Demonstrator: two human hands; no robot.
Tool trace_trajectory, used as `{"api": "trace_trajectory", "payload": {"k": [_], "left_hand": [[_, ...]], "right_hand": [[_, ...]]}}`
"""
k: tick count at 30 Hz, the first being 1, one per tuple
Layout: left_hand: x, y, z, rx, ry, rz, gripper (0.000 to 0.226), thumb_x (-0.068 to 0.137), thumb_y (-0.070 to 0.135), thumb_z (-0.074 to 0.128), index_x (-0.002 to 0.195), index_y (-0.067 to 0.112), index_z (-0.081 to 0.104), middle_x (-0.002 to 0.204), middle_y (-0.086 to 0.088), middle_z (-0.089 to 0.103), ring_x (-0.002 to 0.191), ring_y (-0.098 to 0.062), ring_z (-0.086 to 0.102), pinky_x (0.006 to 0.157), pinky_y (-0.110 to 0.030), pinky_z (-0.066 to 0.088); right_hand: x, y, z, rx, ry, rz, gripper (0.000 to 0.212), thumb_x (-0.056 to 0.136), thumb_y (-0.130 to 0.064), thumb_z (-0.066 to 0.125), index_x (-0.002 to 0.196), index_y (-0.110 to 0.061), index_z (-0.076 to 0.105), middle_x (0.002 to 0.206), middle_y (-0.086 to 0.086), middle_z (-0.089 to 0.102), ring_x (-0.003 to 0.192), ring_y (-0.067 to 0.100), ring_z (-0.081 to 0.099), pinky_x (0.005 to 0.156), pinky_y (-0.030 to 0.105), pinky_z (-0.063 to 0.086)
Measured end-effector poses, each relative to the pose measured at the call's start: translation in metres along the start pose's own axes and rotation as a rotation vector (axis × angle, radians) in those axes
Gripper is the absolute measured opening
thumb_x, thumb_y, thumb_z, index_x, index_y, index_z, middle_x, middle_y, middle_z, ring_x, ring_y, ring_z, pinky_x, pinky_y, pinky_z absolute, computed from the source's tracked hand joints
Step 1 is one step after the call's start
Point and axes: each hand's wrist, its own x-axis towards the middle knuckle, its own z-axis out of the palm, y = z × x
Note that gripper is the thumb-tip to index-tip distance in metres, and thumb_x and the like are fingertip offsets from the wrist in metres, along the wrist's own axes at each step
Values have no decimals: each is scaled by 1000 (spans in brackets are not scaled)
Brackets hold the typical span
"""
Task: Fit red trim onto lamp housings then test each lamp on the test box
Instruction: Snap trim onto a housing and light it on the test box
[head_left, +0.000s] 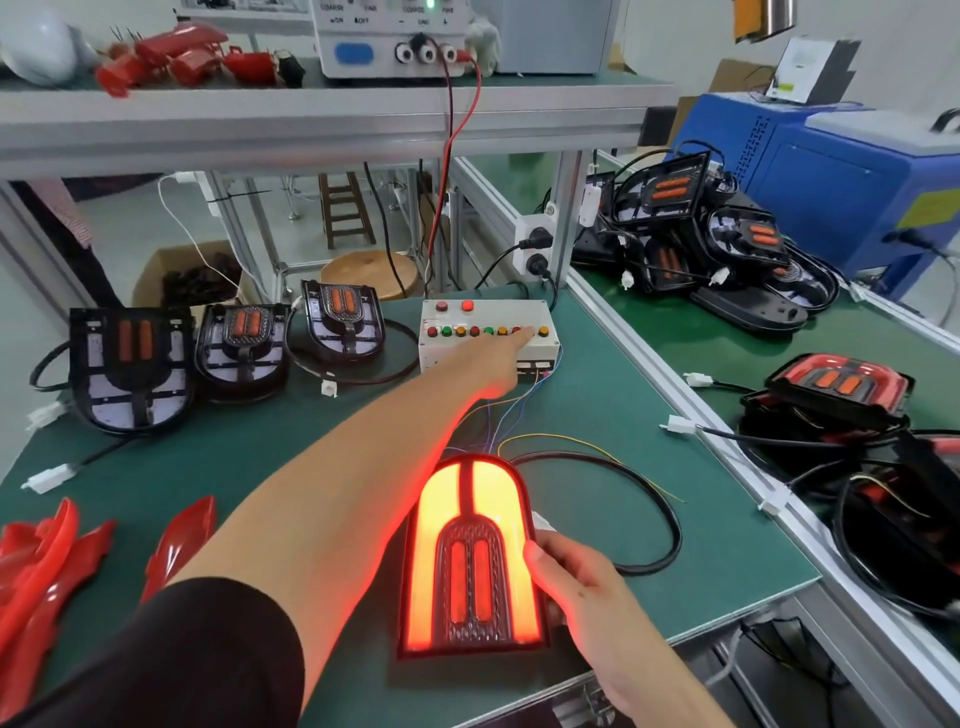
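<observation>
A lamp (467, 561) with red trim lies lit up, glowing orange-red, on the green mat near the front edge. My right hand (576, 587) grips its right side, thumb on top. My left hand (493, 364) reaches across to the white test box (498, 312), its index finger pressing a button in the row of coloured buttons. Thin coloured wires run from the box to the lamp. Three untrimmed lamp housings (130, 364) (241, 343) (340, 322) stand in a row at the left. Loose red trim pieces (176, 540) (36, 561) lie at the front left.
The lamp's black cable (660, 519) loops to its right. On the right-hand bench are a pile of black housings (701, 244) and trimmed lamps (836, 389) with tangled cables. A power supply (395, 41) sits on the shelf above, and a blue machine (831, 176) stands at the far right.
</observation>
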Motion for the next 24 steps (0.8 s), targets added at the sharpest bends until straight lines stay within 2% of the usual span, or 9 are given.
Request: {"api": "trace_trajectory", "payload": {"k": [3,6,9,10,12,14,17,21,24], "left_hand": [[-1,2,-1,-6,-7,-22,85,94,-2,40,163,38,11,120,-19,61,89,-28,57,73,-38,48],[-5,3,0,-69,-16,-18,84,95,-1,40,163,37,9,120,-18,62,81,-25,55,68,-34,43],[-21,5,4,-267,61,32,71,99,3,39,161,33,23,133,-15,61,96,-30,61,76,-34,47],[-30,4,5,-334,92,61,58,101,8,41,156,28,37,124,-12,66,98,-29,63,82,-36,49],[-51,0,6,-442,106,111,27,103,20,48,123,21,65,91,3,70,84,-17,64,80,-34,49],[-77,-6,4,-423,48,176,17,101,29,56,98,21,71,78,14,66,75,-3,61,73,-28,47],[-118,-13,1,-291,-22,250,21,101,37,58,103,24,74,93,15,68,88,-4,61,81,-24,46],[-161,-19,-2,-298,118,230,24,104,35,55,113,22,74,108,12,67,107,-7,57,96,-27,42],[-181,-22,-3,-344,200,174,22,103,28,55,115,24,74,113,13,68,111,-4,56,99,-24,39]], "right_hand": [[-1,-1,1,7,-7,-5,32,107,-22,49,99,-30,78,92,0,79,80,5,73,66,11,50],[-2,-3,1,34,-20,-3,28,107,-22,49,103,-23,77,93,1,79,78,4,72,65,12,51],[-2,-3,2,88,-45,-19,25,106,-20,49,112,-14,73,91,-1,79,71,0,69,62,11,50],[-3,-4,2,94,-46,-21,25,106,-19,49,113,-12,73,90,0,79,70,0,69,62,11,50],[-5,-5,2,103,-43,-22,25,106,-19,49,114,-11,72,85,-1,78,67,1,68,59,12,50],[-6,-8,3,91,-38,-26,25,106,-20,49,113,-11,72,80,-2,76,61,1,65,55,13,48],[-8,-10,5,66,-48,-43,24,106,-23,52,109,-12,73,79,0,74,59,3,62,53,14,45],[-8,-9,5,-56,-35,-81,28,105,-32,54,99,-15,76,70,0,65,55,9,51,52,20,43],[-6,-11,3,-234,-5,-92,43,102,-49,52,79,-17,67,54,-4,55,47,13,47,50,23,42]]}}
